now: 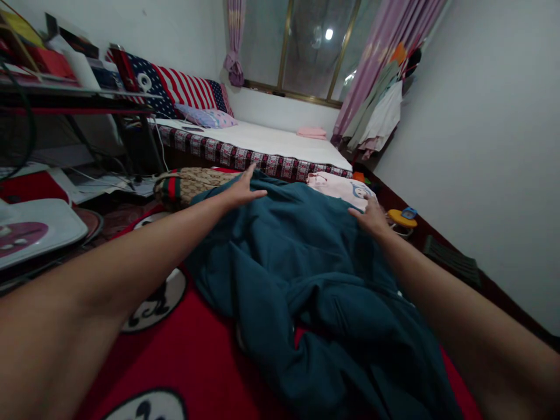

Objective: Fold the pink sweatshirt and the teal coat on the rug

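Observation:
A dark teal garment [297, 251] lies spread and rumpled over a red blanket [192, 350] with round white patches. Its far edge lies between my two hands, and its lower part is bunched in folds close to me. My left hand [245, 189] hovers at the far left of the cloth, thumb and fingers apart, holding nothing. Over on the far right, my right hand [371, 217] is at the garment's edge with its fingers spread. Just beyond it lies a folded pale pink garment [335, 185] with a blue print.
Behind the left hand sits a brown patterned bag or cushion [196, 184] with a green-red stripe. A bed [271, 140] stands under the window. At left is a cluttered desk [79, 105]; at right, a yellow stool [401, 219] by the wall and hanging clothes [380, 116].

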